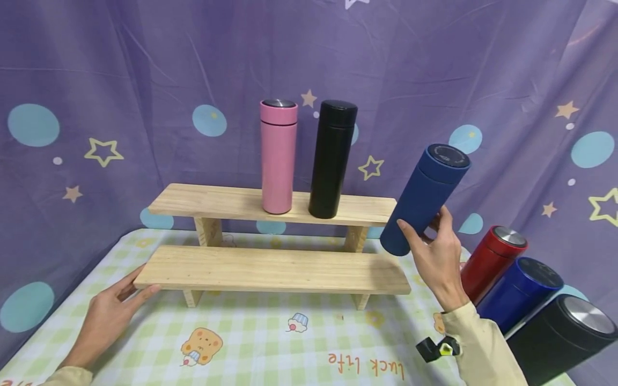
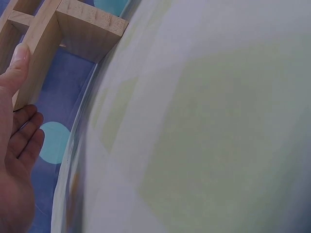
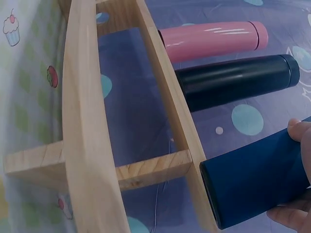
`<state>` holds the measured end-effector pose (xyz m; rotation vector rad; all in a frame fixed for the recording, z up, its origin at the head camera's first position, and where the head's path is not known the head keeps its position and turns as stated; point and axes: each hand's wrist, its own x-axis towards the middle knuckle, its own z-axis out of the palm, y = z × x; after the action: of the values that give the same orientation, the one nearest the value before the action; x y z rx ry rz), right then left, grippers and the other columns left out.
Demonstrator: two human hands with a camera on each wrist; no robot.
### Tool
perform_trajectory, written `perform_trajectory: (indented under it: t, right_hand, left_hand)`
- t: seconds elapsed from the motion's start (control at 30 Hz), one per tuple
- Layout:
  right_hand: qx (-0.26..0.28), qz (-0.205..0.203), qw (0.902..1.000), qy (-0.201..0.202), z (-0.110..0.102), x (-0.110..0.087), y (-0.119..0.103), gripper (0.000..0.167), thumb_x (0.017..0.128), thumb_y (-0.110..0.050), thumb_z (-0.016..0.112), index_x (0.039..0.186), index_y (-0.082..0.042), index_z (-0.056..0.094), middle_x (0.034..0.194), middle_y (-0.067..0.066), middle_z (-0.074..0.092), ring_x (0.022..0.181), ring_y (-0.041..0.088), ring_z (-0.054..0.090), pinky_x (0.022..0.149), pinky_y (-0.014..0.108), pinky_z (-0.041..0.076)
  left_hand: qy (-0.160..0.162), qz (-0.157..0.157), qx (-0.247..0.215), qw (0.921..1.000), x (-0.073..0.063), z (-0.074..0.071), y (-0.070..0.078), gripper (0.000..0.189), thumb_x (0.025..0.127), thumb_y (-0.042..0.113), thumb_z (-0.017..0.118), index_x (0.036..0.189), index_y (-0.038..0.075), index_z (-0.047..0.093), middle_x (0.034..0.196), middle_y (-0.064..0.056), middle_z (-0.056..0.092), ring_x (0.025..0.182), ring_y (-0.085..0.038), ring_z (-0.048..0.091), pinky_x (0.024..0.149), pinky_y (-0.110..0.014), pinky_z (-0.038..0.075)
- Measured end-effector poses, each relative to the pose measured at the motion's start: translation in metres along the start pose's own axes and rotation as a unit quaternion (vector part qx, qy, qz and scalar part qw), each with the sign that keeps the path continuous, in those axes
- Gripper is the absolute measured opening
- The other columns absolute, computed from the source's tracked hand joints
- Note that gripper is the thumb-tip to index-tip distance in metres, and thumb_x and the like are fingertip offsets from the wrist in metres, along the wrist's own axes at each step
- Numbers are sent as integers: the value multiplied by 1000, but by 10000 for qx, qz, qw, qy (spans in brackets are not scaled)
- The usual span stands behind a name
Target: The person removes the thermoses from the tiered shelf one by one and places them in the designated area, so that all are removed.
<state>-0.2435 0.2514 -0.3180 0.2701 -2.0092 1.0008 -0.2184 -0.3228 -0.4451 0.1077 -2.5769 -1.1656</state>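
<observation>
My right hand (image 1: 436, 260) grips a dark blue thermos bottle (image 1: 425, 198) around its lower half. The bottle leans to the right, its base beside the right end of the upper shelf of a two-tier wooden stand (image 1: 270, 271). In the right wrist view that blue bottle (image 3: 257, 177) has its base close to the upper board. A pink thermos (image 1: 278, 161) and a black thermos (image 1: 333, 161) stand upright on the upper shelf. My left hand (image 1: 108, 313) holds the left end of the lower shelf, thumb on the front edge and fingers behind it.
To the right stand a red thermos (image 1: 492, 262), a brighter blue thermos (image 1: 521, 292) and a large black thermos (image 1: 562, 338), close together beside my right forearm. A checked cloth (image 1: 251, 343) covers the table. Behind the stand hangs a purple curtain (image 1: 145, 69).
</observation>
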Motion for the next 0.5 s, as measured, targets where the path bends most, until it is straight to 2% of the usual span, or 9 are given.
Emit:
perform_trajectory:
  t: [0.07,0.1,0.13,0.2,0.23,0.3,0.4,0.43,0.5]
  right_hand:
    - [52,-12,10000,-11,3,2,-2,73,93,-14,81,153,3,41,123,24,65,108,37,69,81,3,50]
    - [67,-30,10000,-11,5,4,-3,74,93,-15,81,153,3,41,123,24,65,108,37,69,81,3,50]
    - [99,-48,9999,-11,6,6,-4,74,93,-15,81,153,2,41,123,24,65,108,37,69,81,4,51]
    - [174,-101,9998,-18,9,9,-5,75,92,-15,82,153,2,42,123,23,65,108,36,69,80,5,52]
    - [207,-134,9997,-33,11,11,-6,75,92,-16,82,153,2,42,123,23,65,108,35,69,80,5,52]
    - [246,-177,9995,-54,14,14,-7,75,92,-16,83,153,1,42,124,23,65,108,34,69,80,6,53]
    - [260,-217,9994,-80,17,18,-11,76,92,-18,82,154,0,42,124,22,65,109,33,69,80,8,55]
    - [236,-218,9994,-87,18,19,-12,76,93,-19,82,154,0,41,125,22,65,109,33,69,81,11,57]
    - [195,-202,9996,-97,20,22,-14,77,93,-21,82,154,-1,41,125,21,65,109,31,69,82,21,61]
  left_hand:
    - [26,14,4,10000,0,0,-1,79,99,44,71,159,4,38,137,-33,56,124,-58,52,91,-47,58]
    - [54,33,11,10000,0,0,-1,79,99,44,72,159,4,39,136,-33,56,124,-57,53,86,-35,61]
    - [54,30,10,10000,1,0,-1,79,99,44,72,159,4,39,136,-33,56,123,-57,53,81,-25,61]
    - [74,48,8,10000,1,0,-1,79,99,43,73,158,3,40,136,-33,57,123,-57,53,69,-6,51]
    - [70,39,8,10000,1,0,-1,79,98,44,73,158,3,40,136,-33,56,123,-57,53,69,-6,51]
    - [63,33,20,10000,0,0,-1,80,99,44,72,158,3,40,136,-34,55,123,-58,53,78,-23,61]
    - [62,19,34,10000,1,-1,-1,79,99,44,72,158,3,40,137,-34,55,123,-57,53,79,-26,61]
    - [50,4,38,10000,1,-1,-1,80,99,45,72,158,3,39,137,-34,55,123,-58,53,82,-35,62]
    - [55,9,33,10000,1,-1,-2,79,99,44,72,158,3,39,137,-33,55,123,-58,53,83,-36,61]
